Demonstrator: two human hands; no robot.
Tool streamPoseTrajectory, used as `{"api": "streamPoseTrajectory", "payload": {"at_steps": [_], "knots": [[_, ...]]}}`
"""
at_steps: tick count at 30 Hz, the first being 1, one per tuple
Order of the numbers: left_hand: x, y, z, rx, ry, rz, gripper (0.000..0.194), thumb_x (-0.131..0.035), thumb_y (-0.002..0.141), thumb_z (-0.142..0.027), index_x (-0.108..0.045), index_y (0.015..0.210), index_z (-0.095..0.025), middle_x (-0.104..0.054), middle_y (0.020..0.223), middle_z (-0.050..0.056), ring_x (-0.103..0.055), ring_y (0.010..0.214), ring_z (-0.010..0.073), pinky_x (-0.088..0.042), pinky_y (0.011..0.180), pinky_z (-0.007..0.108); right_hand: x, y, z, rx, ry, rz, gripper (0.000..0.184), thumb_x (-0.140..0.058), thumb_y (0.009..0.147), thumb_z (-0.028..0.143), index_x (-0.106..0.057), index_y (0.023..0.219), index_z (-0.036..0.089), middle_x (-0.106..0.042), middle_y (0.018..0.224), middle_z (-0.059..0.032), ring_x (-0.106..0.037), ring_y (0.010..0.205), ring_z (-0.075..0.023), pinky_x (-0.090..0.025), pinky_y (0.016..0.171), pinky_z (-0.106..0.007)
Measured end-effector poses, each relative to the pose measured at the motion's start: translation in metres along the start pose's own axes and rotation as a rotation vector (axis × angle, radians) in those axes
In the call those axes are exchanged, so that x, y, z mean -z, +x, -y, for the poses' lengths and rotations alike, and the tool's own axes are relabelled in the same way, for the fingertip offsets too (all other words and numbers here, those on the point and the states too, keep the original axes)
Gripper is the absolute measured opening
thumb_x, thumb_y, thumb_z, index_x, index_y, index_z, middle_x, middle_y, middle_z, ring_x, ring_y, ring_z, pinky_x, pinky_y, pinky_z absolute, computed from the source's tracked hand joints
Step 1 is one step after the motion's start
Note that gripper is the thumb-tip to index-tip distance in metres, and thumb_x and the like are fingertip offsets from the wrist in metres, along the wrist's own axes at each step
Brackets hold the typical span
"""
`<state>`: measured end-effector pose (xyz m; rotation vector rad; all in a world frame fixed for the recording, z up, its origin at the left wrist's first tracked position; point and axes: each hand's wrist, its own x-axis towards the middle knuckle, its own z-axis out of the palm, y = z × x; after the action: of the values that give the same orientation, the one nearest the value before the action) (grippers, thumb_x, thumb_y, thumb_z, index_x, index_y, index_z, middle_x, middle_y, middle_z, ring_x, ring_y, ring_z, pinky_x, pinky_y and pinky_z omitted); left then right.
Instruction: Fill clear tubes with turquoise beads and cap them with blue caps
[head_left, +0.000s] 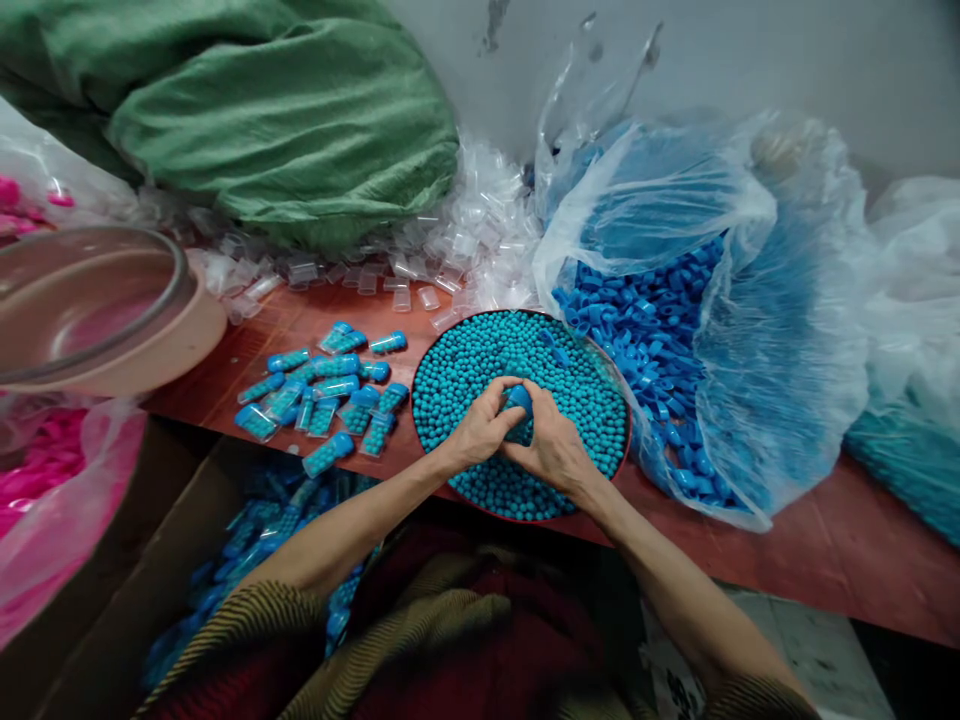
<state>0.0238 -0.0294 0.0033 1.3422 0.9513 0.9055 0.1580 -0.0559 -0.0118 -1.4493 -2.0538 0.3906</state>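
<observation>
Over a round tray (414, 400) full of small teal balls (480, 350), both my hands close around one small clear bottle with a blue cap (519, 398). My left hand (480, 425) grips it from the left, thumb and fingers bent. From the other side my right hand (551, 440) holds the same bottle, its fingers meeting the left ones near the cap. Most of the bottle's body is hidden by the fingers. A few loose blue caps (555, 348) lie on the balls behind my hands.
Filled capped bottles (322, 385) lie left of the tray. Clear empty bottles (450, 245) pile behind it, beside a green sack (300, 130). A plastic bag (787, 330) spills blue caps on the right. Basins (180, 330) stand left; a box (142, 510) holding filled bottles sits below.
</observation>
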Motion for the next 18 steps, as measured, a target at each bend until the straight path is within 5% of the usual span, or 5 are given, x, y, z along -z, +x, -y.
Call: {"api": "streamPoseTrajectory", "payload": {"at_steps": [7,12,15,18], "knots": [[-0.009,-0.007,0.000,0.068,-0.063,-0.080,0.015,-0.050,0.080,-0.022,-0.046,0.094,-0.018,-0.047,0.066,-0.005,-0.045,0.059,0.0081,-0.038,0.058,0.020,-0.012,-0.002,-0.006,0.099,-0.033,-0.084,0.072,-0.065,0.068,0.042,-0.036,0.127,0.011,-0.059,0.101,-0.0157,-0.063,0.086,-0.0291,-0.054,0.065,-0.039],[-0.006,-0.010,0.008,0.057,0.195,-0.114,0.011,-0.048,0.081,-0.021,-0.048,0.092,-0.019,-0.042,0.062,-0.006,-0.041,0.056,0.0091,-0.035,0.056,0.021,-0.025,-0.008,-0.002,0.051,-0.059,-0.016,0.077,-0.063,0.071,0.045,-0.034,0.131,0.007,-0.059,0.105,-0.0196,-0.063,0.087,-0.0308,-0.054,0.064,-0.041],[0.011,-0.016,0.007,0.006,0.404,-0.104,0.017,-0.045,0.084,-0.024,-0.051,0.098,-0.019,-0.052,0.071,-0.003,-0.049,0.063,0.0116,-0.040,0.063,0.024,-0.023,-0.007,0.007,0.076,-0.111,0.099,0.072,-0.057,0.079,0.045,-0.032,0.136,0.008,-0.057,0.114,-0.0210,-0.064,0.091,-0.0299,-0.054,0.063,-0.038],[0.048,-0.023,-0.001,-0.029,0.616,-0.204,0.030,-0.045,0.084,-0.029,-0.053,0.112,-0.019,-0.060,0.084,0.001,-0.055,0.074,0.0149,-0.043,0.072,0.027,-0.009,0.005,-0.002,0.071,-0.141,0.118,0.056,-0.050,0.086,0.041,-0.039,0.135,0.015,-0.058,0.119,-0.0161,-0.062,0.099,-0.0274,-0.054,0.070,-0.036]]}}
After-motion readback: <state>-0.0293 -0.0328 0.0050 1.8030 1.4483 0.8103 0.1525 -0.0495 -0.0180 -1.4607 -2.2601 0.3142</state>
